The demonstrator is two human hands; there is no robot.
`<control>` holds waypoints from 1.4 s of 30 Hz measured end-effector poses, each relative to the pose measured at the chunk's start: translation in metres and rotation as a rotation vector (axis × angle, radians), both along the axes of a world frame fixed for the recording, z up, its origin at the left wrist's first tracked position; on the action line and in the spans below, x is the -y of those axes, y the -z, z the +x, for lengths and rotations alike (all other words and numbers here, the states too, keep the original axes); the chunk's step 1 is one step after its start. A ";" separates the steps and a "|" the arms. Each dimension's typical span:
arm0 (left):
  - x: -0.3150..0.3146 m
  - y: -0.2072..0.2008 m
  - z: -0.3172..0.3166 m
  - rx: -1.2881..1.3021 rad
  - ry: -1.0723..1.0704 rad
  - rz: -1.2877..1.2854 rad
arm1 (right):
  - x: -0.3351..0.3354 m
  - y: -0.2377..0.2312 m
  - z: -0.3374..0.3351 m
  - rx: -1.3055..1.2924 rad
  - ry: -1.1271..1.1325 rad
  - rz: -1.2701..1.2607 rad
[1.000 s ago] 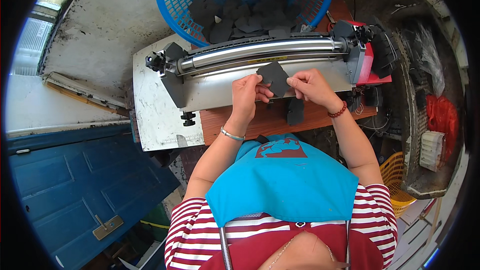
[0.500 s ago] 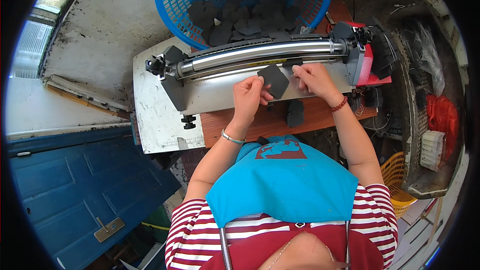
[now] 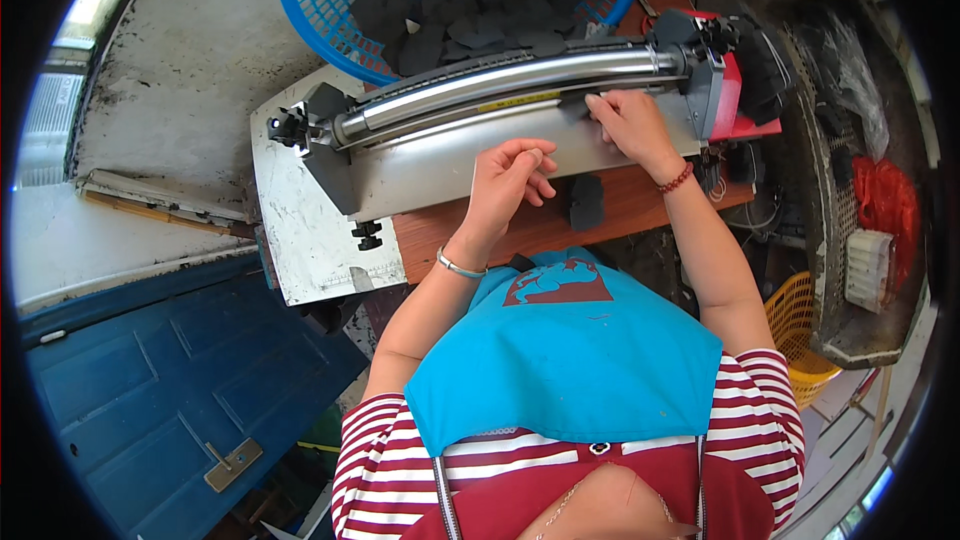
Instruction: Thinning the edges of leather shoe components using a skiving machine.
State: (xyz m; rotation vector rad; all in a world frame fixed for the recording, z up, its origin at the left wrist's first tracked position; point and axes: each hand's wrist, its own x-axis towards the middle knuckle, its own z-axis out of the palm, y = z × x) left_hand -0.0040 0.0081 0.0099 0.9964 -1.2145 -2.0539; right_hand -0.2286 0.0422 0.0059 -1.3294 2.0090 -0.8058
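Note:
In front of me is a roller machine with a long shiny metal roller (image 3: 510, 86) and a flat steel feed plate (image 3: 430, 168). My right hand (image 3: 634, 130) is over the plate's right part, thumb and fingers pinched at a dark grey flat piece (image 3: 574, 106). That piece lies at the slot below the roller, partly covered by the fingers. My left hand (image 3: 508, 186) hovers at the plate's near edge, fingers loosely curled and apart, with nothing seen in it. Another dark grey flat piece (image 3: 587, 203) rests on the brown wooden tabletop (image 3: 440, 244) just below the plate.
Behind the machine stands a blue plastic basket (image 3: 318, 22) holding many dark grey pieces (image 3: 470, 20). Black knobs (image 3: 368, 236) stick out at the machine's ends. Dark sheets (image 3: 768, 80) hang at its right. A yellow basket (image 3: 792, 325) stands lower right, a blue door (image 3: 150, 380) lower left.
The grey piece that was in my left hand is no longer there, and that hand is now empty. My right hand stays by the roller, now at a piece there. The whole view has shifted slightly.

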 end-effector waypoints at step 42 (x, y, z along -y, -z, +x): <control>-0.069 0.095 -0.018 0.307 0.355 0.006 | -0.158 0.098 0.038 0.822 0.168 0.018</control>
